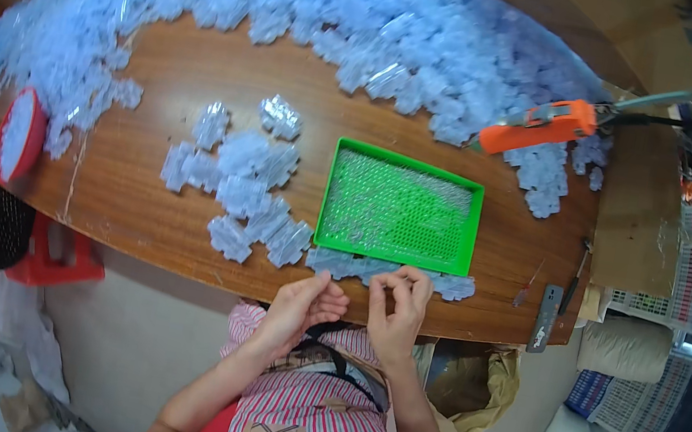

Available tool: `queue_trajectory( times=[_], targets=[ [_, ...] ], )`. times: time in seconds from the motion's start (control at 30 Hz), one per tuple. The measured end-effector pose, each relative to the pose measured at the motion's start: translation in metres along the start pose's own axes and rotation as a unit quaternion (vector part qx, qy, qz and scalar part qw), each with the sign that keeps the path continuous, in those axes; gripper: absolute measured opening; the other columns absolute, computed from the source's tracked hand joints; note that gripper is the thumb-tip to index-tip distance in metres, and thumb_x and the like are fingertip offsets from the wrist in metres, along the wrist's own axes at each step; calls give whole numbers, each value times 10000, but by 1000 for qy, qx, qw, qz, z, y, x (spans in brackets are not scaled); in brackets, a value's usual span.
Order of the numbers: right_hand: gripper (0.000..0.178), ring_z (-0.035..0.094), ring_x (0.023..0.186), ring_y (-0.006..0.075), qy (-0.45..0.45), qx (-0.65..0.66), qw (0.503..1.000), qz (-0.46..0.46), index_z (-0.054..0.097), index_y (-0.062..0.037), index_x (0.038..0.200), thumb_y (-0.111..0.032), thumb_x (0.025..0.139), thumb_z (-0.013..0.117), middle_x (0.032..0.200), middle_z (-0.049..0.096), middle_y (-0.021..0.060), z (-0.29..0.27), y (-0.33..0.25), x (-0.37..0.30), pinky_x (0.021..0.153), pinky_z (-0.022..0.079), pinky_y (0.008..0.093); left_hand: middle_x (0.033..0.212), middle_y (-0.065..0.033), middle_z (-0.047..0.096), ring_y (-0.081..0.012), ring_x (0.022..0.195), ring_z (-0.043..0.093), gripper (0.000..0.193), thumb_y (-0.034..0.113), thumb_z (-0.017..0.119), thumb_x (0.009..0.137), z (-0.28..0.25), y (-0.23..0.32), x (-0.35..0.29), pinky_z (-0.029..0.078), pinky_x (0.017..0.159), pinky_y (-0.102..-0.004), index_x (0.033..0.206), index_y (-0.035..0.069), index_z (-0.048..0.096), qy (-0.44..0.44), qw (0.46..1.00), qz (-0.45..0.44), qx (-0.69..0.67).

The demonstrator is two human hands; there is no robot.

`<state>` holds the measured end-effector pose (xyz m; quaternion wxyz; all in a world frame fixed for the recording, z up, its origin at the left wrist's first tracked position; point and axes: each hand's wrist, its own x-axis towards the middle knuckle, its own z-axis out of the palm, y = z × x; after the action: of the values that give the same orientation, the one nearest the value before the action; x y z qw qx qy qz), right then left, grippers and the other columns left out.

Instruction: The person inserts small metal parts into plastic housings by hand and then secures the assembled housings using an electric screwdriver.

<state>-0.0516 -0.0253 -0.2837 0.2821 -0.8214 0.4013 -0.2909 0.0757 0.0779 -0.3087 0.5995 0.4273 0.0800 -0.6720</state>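
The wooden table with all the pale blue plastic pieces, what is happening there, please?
A person sits at the wooden table with both hands at its near edge. The left hand and the right hand pinch something small, too tiny to identify, beside flat pale blue plastic pieces. A green tray lies just beyond the hands. A large heap of similar pieces covers the far side, near an orange tool.

A brown wooden table (152, 185) carries everything, with a green tray (402, 207) lying on it near its front edge. Left of the tray sits a loose cluster of pale blue plastic pieces (243, 182). Behind the tray a large heap of the same pieces (307, 2) covers the far side. Right of and behind the tray lies an orange tool (541, 127), possibly a cutter. A red bowl (19, 135) sits far left of the tray.
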Motion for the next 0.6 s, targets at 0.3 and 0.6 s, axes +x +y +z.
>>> queue_trajectory(
  times=[0.3,0.6],
  targets=[
    [93,453,809,260,-33,-54,996,-62,643,-54,860,-52,777,684,902,506,91,22,7,1,701,381,363,833,-98,685,-148,737,663,482,447,435,974,-4,4,0,523,662,-243,902,14,636,38,997,-43,60],
    [120,476,851,263,-47,-95,990,-97,643,-77,888,-69,775,685,921,519,73,27,16,-2,741,389,367,790,-108,666,-160,691,651,548,511,432,956,-2,1,6,524,648,-257,862,7,628,37,997,-58,21]
  ],
)
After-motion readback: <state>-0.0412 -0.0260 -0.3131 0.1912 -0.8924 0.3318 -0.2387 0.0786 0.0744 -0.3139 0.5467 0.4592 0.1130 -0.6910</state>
